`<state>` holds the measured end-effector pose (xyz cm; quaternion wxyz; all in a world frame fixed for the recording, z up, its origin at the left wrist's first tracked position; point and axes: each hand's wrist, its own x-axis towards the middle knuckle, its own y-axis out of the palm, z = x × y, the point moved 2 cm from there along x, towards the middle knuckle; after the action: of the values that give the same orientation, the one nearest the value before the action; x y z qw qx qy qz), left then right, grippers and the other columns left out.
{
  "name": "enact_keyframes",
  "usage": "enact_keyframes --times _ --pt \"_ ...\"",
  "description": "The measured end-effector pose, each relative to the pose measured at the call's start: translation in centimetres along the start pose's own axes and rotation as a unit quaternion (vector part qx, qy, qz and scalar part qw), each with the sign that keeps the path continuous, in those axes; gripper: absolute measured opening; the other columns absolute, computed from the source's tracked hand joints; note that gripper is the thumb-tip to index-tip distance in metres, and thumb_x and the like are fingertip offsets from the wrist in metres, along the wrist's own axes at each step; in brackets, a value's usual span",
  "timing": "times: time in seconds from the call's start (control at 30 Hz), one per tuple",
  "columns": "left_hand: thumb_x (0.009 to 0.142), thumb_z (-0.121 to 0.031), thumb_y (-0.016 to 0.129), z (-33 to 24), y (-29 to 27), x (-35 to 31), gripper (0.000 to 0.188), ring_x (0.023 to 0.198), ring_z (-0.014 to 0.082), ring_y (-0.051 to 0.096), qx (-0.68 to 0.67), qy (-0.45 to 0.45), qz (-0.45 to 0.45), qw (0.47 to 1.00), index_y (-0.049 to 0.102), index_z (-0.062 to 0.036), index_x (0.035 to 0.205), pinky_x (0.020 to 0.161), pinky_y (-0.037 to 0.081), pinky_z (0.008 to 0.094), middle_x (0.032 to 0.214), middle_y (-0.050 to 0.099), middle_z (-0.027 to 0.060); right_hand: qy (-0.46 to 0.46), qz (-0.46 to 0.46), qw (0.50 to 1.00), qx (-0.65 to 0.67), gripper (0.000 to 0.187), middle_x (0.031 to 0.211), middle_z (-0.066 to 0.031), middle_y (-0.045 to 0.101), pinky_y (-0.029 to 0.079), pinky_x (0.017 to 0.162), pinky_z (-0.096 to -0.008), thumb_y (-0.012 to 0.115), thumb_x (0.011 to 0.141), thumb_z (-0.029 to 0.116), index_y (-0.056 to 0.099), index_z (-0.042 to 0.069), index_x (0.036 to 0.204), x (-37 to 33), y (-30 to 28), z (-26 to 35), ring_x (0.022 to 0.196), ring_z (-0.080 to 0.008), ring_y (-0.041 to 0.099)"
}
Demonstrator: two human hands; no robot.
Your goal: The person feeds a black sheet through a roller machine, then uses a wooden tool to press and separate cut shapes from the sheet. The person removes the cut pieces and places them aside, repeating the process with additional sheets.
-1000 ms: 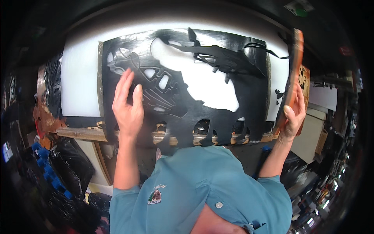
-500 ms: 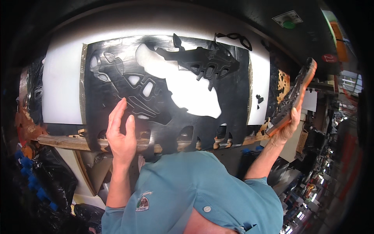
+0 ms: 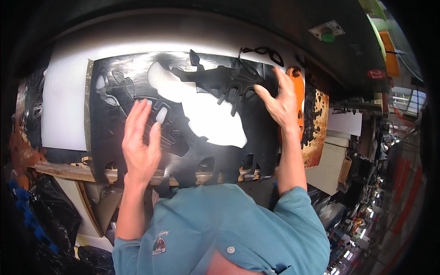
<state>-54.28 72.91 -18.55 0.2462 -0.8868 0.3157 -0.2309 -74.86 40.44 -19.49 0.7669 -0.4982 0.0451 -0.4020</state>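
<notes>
My left hand [image 3: 141,151], fingers spread and holding nothing, hovers over the left part of a shiny black sheet [image 3: 261,130]. Cut outlines with small holes mark the sheet there. In the middle, a long shaped opening [image 3: 215,121] shows white board beneath. A loose black cut piece [image 3: 213,79] with slots lies partly over that opening and the sheet. My right hand [image 3: 283,103] is open at the sheet's right edge, thumb apart from the fingers. Partly hidden by this hand and wrist, an orange cutting die [image 3: 299,87] lies on the right side.
A white board [image 3: 64,110] lies under the sheet. Thin black scraps [image 3: 270,52] are at the back. A dark machine beam with a green button [image 3: 327,37] overhangs the far side. A wooden rail [image 3: 68,169] runs along the front edge. Black plastic bags [image 3: 59,201] sit lower left.
My right hand has moved left and inward and let go of the orange cutting die, which now lies at the sheet's right side. My left hand stays open over the sheet. The view has shifted slightly.
</notes>
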Motion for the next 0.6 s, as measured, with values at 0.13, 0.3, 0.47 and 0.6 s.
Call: enact_keyframes --times 0.13,0.3,0.47,0.6 --pt "0.098 -0.006 0.072 -1.9 2.3 1.6 0.039 0.131 0.0378 0.066 -0.059 0.024 0.021 0.998 0.068 0.0018 0.136 0.111 0.052 0.0441 0.137 0.070 0.0222 0.108 0.136 0.984 0.032 0.040 0.093 -0.0089 0.075 0.054 0.082 -0.0332 0.085 0.093 0.027 0.075 -0.004 0.117 2.8 1.0 1.9 0.088 -0.0186 0.067" --pt "0.097 -0.007 0.074 -4.4 5.4 1.8 0.036 0.109 0.0375 0.075 -0.186 -0.005 0.065 0.980 0.070 0.0021 0.131 0.094 0.059 0.0421 0.128 0.073 0.0232 0.036 0.107 0.983 0.143 0.026 0.103 -0.0099 0.071 0.052 0.074 -0.0283 0.080 0.096 0.020 0.077 0.000 0.112 1.3 -0.2 3.0 0.083 -0.0149 0.064" --pt "0.095 -0.004 0.078 -4.8 6.3 1.4 0.039 0.114 0.0370 0.073 -0.177 0.013 0.089 0.980 0.068 0.0041 0.131 0.098 0.058 0.0414 0.127 0.073 0.0230 0.239 0.096 0.859 0.442 0.064 0.123 -0.0090 0.064 0.058 0.091 -0.0274 0.082 0.090 -0.003 0.055 -0.008 0.148 -1.7 0.8 3.7 0.101 -0.0162 0.069" --pt "0.092 -0.019 0.084 -6.2 6.0 1.5 0.042 0.105 0.0397 0.073 -0.183 0.024 0.095 0.978 0.066 0.0023 0.125 0.091 0.060 0.0453 0.118 0.073 0.0213 0.230 0.033 0.754 0.614 0.063 0.124 -0.0092 0.065 0.060 0.100 -0.0293 0.081 0.088 -0.011 0.058 -0.005 0.146 -3.9 -1.1 6.2 0.115 -0.0217 0.073"
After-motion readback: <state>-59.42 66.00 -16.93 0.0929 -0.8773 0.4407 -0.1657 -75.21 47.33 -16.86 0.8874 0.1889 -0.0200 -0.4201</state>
